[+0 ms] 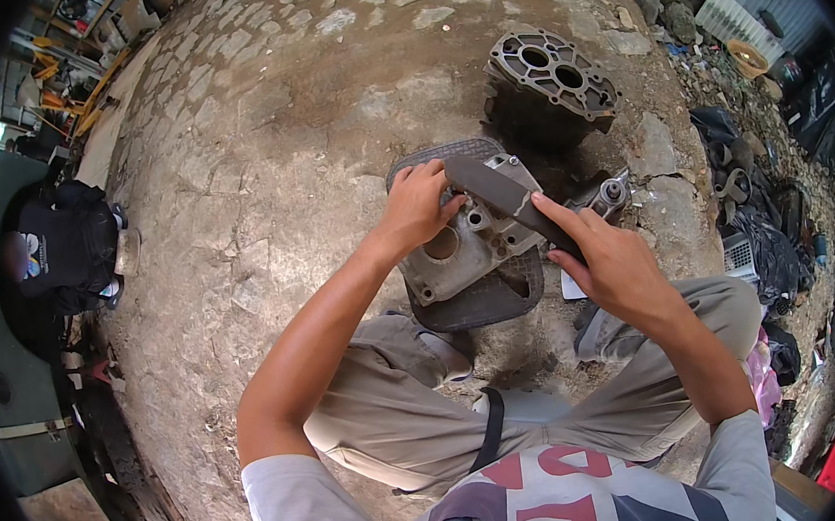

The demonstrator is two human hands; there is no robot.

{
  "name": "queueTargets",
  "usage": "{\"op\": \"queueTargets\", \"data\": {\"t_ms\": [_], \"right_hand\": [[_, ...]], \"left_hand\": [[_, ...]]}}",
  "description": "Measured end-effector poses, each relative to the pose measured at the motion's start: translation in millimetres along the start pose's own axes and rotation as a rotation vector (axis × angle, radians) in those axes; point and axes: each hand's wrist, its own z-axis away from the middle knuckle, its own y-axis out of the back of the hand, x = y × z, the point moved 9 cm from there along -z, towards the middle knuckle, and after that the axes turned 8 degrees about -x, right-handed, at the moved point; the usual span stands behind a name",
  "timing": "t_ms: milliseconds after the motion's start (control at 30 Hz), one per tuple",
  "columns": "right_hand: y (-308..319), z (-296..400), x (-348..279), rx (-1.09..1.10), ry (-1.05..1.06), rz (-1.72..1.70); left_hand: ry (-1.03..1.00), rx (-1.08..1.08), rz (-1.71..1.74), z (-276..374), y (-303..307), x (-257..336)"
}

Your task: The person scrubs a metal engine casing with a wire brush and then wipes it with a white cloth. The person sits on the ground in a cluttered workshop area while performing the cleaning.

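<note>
A grey cast-metal housing cover (455, 260) with a large round bore and several bolt holes lies on a dark textured mat (468, 312) before my feet. Across its far right side runs a long, flat, dark strip (489, 186), perhaps abrasive cloth; its exact kind is unclear. My right hand (610, 261) grips the strip's near end, index finger laid along the top. On the cover's far left edge rests my left hand (419, 204), its fingers curled over that edge beside the strip's far end and its thumb on the near side. Part of the cover is hidden beneath both.
A large gearbox-like metal casing (552, 89) stands beyond the mat, with a shiny metal part (611, 193) nearer. Black plastic bags (763, 250) and rubble line the right. Leftward, a person in dark clothing (66, 249) is beside a green vehicle (14, 375).
</note>
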Motion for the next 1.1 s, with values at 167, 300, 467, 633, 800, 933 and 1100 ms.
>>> {"op": "queueTargets", "data": {"t_ms": [167, 300, 467, 633, 800, 933, 1100], "right_hand": [[9, -3, 23, 0.054, -0.062, -0.031], [0, 1, 7, 0.008, 0.013, -0.033], [11, -3, 22, 0.037, -0.065, 0.007], [5, 0, 5, -0.029, 0.041, 0.001], [13, -5, 12, 0.035, -0.058, 0.025], [6, 0, 2, -0.011, 0.026, 0.003], [4, -1, 16, 0.035, -0.06, 0.018]], "left_hand": [[-0.004, -0.119, 0.136, -5, -4, -6], [0.083, -0.014, 0.284, 0, -4, -9], [0.075, -0.12, 0.159, -6, -1, -5], [0.048, -0.021, 0.212, -2, -1, -10], [0.188, -0.09, 0.324, -2, -6, -13], [0.207, -0.187, 0.404, -4, -12, -20], [0.086, -0.098, 0.422, -5, -14, -24]]}}
